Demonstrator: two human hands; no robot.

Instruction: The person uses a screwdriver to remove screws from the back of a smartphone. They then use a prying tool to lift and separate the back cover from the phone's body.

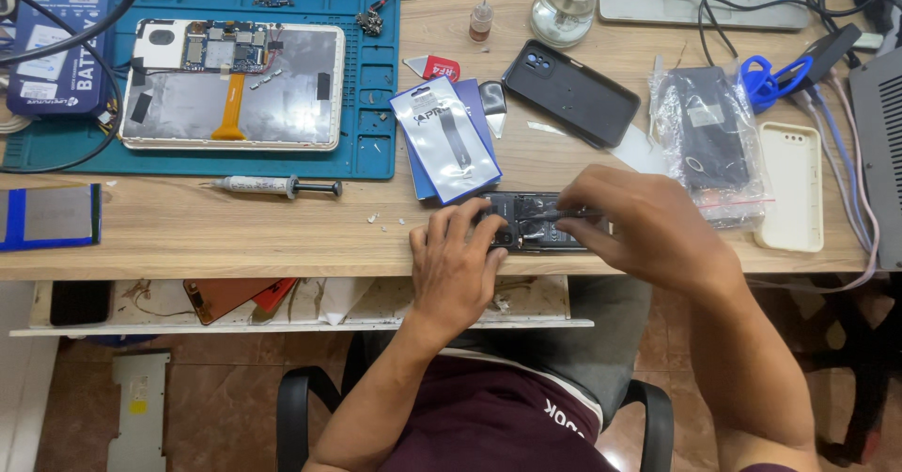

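An opened black phone [534, 229] lies near the wooden table's front edge [235, 237], its insides showing. My left hand [458, 256] rests on its left end, fingers pressing it down. My right hand [639, 223] is over its right end, pinching a thin dark tool [564, 215] whose tip points into the phone's middle. Just behind the phone sits a small white and blue parts pouch [448, 139].
A blue work mat [366, 106] holds an opened tablet [235, 82]. A syringe [277, 186] lies in front of it. A black phone case [571, 92], a bagged dark part [709, 139], a cream case [791, 185], a glass bottle [567, 2] and blue scissors [766, 77] lie behind and right.
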